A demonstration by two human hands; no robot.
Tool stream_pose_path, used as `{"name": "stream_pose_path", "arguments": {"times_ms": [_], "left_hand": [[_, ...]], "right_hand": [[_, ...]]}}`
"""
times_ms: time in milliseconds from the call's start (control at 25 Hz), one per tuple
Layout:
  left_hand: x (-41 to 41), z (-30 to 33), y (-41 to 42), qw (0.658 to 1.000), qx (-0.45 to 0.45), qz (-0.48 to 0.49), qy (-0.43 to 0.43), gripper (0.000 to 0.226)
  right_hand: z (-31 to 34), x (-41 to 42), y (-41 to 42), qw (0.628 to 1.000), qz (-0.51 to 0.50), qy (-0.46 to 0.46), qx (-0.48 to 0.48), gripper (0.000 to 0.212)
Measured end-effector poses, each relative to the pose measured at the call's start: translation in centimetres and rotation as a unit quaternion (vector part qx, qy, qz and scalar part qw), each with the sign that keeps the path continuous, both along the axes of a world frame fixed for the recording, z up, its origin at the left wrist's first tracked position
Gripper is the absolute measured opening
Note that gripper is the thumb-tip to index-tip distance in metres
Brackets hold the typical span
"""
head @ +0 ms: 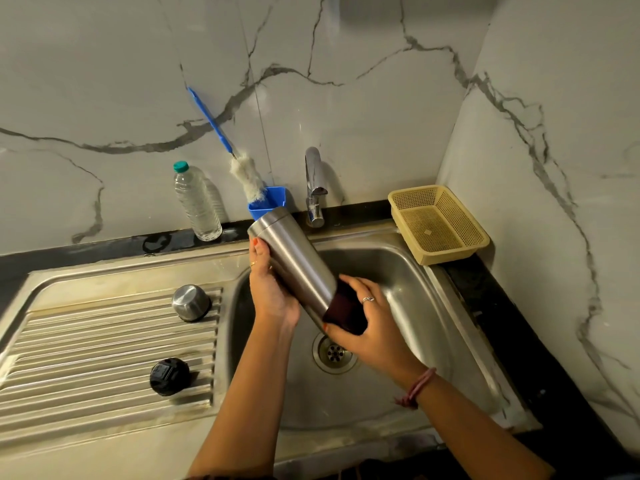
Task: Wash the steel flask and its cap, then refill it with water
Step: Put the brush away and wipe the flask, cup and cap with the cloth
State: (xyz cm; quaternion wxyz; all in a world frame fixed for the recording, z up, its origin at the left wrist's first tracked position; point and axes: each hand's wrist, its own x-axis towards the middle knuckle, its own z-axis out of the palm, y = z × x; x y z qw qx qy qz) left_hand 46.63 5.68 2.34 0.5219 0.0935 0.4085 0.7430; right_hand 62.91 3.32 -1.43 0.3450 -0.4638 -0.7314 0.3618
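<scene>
Over the sink (408,271), the rigid, probably slippery steel flask (294,261) is gripped mid-body by the left hand (272,289); at 5 o'clock its dark end is clasped by the right hand (367,327).

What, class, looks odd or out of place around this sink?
Nothing stands out. The steel flask is tilted over the sink only because both hands hold it; the steel cap and black stopper sit on the drainboard.

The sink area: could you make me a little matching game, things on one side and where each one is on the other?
Things:
1. steel flask
2. black cap
3. bottle brush
4. yellow basket

Places:
A. counter corner, right of the tap
B. in the blue holder, leaning on the wall
C. held in both hands over the basin
D. on the ribbed drainboard

Pairs: 1-C, 2-D, 3-B, 4-A
</scene>
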Motion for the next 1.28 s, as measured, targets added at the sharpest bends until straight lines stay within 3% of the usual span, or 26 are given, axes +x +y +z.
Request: {"name": "stream_pose_path", "arguments": {"times_ms": [120,320,480,680,920,1080,1280], "left_hand": [[0.9,0.4,-0.6,0.999,-0.005,-0.035,0.009,0.045],[2.4,0.4,-0.9,0.993,0.008,-0.073,0.089,0.067],[2.7,0.2,-1.1,0.992,0.046,-0.097,0.061,0.063],[2.4,-0.2,-1.2,0.978,0.052,-0.158,0.123,0.063],[2.1,-0.2,-1.6,0.981,0.049,-0.160,0.099,0.060],[1.7,-0.4,-1.5,0.991,0.066,-0.105,0.054,0.063],[0.5,-0.1,-1.0,0.999,0.022,-0.036,0.029,0.051]], "right_hand": [[0.5,-0.3,0.3,1.000,-0.011,0.006,-0.013,0.080],[2.2,-1.6,1.8,0.999,-0.008,0.025,-0.031,0.073],[4.8,-2.8,4.1,0.994,0.005,0.086,-0.066,0.066],[7.3,-3.9,7.0,0.982,0.033,0.172,-0.076,0.044],[6.5,-4.1,6.2,0.988,0.027,0.145,-0.040,0.067],[3.4,-2.6,3.5,0.995,0.037,0.092,-0.024,0.073],[0.0,0.3,0.3,0.996,0.040,0.068,-0.049,0.075]]}}
